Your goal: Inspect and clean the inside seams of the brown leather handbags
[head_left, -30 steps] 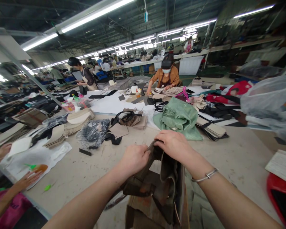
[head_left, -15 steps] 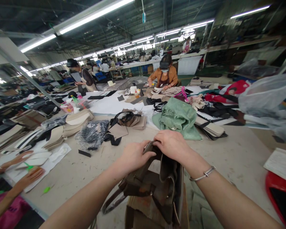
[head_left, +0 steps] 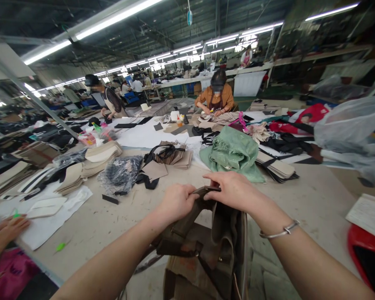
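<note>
A brown bag (head_left: 203, 237) hangs between my arms, its upper edge lifted off the table. My left hand (head_left: 178, 201) is closed on that edge, thumb and fingers pinching it. On the other side of the same edge, my right hand (head_left: 233, 189) grips it between thumb and fingers, the index finger raised a little. A small metal stud shows on the bag's side, and a strap loops out at its left. Under the bag stands a cardboard box (head_left: 183, 271), partly hidden by it.
Ahead lie a green sack (head_left: 231, 150), a bundle of brown pieces (head_left: 175, 155) and a plastic-wrapped black bundle (head_left: 121, 174). A co-worker's hands (head_left: 11, 229) are at the left edge. A red object (head_left: 361, 254) stands at right. Another person (head_left: 217, 96) sits across the table (head_left: 118, 225).
My right hand has shifted slightly right along the bag's edge and its fingers have loosened somewhat. My left hand has moved slightly left. The co-worker's hands at left have drawn back.
</note>
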Available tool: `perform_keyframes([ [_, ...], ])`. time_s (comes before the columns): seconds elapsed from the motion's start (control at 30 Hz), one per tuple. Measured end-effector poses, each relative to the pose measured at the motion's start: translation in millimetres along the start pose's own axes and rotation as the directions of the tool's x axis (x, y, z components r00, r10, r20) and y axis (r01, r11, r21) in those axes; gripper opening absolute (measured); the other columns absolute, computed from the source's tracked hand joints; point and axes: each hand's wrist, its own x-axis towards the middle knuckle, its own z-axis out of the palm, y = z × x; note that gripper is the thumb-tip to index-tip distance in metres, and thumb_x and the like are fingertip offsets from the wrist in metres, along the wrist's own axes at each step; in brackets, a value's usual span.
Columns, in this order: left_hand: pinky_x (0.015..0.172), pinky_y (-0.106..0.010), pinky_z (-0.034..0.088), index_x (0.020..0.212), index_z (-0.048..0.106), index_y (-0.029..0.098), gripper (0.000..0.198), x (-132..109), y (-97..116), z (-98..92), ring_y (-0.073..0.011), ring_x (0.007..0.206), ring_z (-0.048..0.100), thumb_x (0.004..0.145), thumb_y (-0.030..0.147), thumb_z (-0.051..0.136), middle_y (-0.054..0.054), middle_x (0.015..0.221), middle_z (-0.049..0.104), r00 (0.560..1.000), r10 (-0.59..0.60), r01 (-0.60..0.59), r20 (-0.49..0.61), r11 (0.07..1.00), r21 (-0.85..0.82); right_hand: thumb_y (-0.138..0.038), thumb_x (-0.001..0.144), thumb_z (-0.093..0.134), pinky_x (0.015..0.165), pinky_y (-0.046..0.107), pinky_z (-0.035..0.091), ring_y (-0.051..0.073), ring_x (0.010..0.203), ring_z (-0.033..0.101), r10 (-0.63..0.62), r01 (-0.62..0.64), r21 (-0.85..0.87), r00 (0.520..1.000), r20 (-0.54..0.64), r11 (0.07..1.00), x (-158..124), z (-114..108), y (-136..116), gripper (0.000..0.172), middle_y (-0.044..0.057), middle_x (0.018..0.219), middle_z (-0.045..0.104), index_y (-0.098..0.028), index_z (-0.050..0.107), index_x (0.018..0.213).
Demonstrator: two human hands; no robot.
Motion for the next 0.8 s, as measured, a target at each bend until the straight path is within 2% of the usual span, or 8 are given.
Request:
perform_keyframes([
  [0.1,0.052,-0.023,0.026,0.069,0.063,0.017,0.023,0.2,-0.6,2.2,-0.0119,0.056,0.048,0.082,0.029,0.048,0.001,0.058,0.057,0.999,0.032,-0.029,0.033,0.994,-0.102,-0.038,0.077,0.061,0.068,0.025,0.039,0.018,0.083,0.06,-0.038,0.04,-0.05,0.999,0.029,0.998,0.1,2.3,3.0,0.028,0.001,0.09,0.069,-0.027,0.067,0.102],
  [0.23,0.051,-0.022,0.025,0.065,0.061,0.016,0.023,0.1,-1.9,4.1,-0.0102,0.053,0.042,0.08,0.029,0.05,0.003,0.053,0.049,0.991,0.104,-0.084,0.087,0.974,-0.212,-0.036,0.08,0.057,0.066,0.023,0.038,0.016,0.081,0.061,-0.073,0.078,-0.064,0.994,0.079,0.995,-1.6,0.9,3.9,0.017,-0.001,0.087,0.069,-0.029,0.07,0.09],
  [0.37,0.049,-0.022,0.024,0.06,0.055,0.015,0.027,2.2,-5.1,6.8,-0.0089,0.05,0.037,0.081,0.032,0.051,0.005,0.049,0.04,0.975,0.17,-0.119,0.144,0.944,-0.309,-0.034,0.082,0.055,0.064,0.023,0.037,0.015,0.079,0.06,-0.089,0.099,-0.085,0.99,0.109,0.991,-5.1,-3.7,2.2,0.017,-0.002,0.085,0.07,-0.028,0.071,0.084],
  [0.6,0.048,-0.021,0.025,0.061,0.052,0.015,0.026,4.9,-9.0,16.8,-0.0081,0.05,0.035,0.08,0.032,0.05,0.005,0.051,0.037,0.969,0.166,-0.071,0.186,0.9,-0.431,-0.036,0.082,0.053,0.063,0.024,0.035,0.016,0.081,0.06,-0.076,0.095,-0.167,0.99,0.118,0.981,-6.8,-5.7,-0.3,0.021,0.001,0.083,0.069,-0.024,0.069,0.075],
  [0.73,0.05,-0.021,0.026,0.066,0.059,0.015,0.024,0.1,-2.1,12.6,-0.0091,0.052,0.04,0.081,0.031,0.05,0.005,0.053,0.044,0.983,0.137,-0.086,0.122,0.933,-0.349,-0.037,0.082,0.052,0.064,0.025,0.036,0.017,0.082,0.06,-0.04,0.064,-0.174,0.989,0.14,0.983,-4.2,-6.7,-1.0,0.022,0.002,0.084,0.069,-0.023,0.069,0.078],
  [0.8,0.052,-0.021,0.027,0.082,0.065,0.018,0.021,-0.9,1.2,8.0,-0.0098,0.053,0.043,0.079,0.035,0.055,0.005,0.056,0.05,0.986,0.134,-0.1,0.1,0.95,-0.295,-0.038,0.082,0.052,0.063,0.025,0.036,0.017,0.081,0.06,-0.031,0.055,-0.173,0.99,0.139,0.983,-3.0,-7.4,-2.2,0.023,0.002,0.084,0.07,-0.024,0.07,0.08],
])
